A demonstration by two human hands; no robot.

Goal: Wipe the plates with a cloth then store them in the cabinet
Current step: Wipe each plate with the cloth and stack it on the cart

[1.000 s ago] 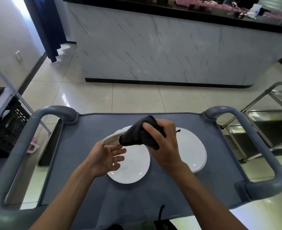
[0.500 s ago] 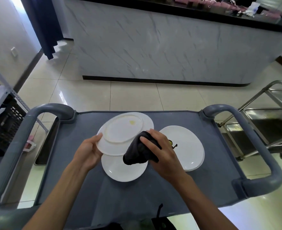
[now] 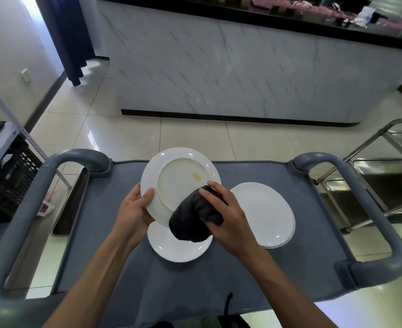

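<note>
Plate tilted up off the table, underside toward me, so the yellow mark shows. My left hand clamps its rim; my right hand grips the dark cloth against its lower edge. Two plates lie flat below my fingers.

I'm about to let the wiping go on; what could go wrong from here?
The left hand grips the raised plate only at its rim, so a push from the cloth in the right hand could lever it loose. It would drop onto the plate below. The yellow mark may smear.
</note>
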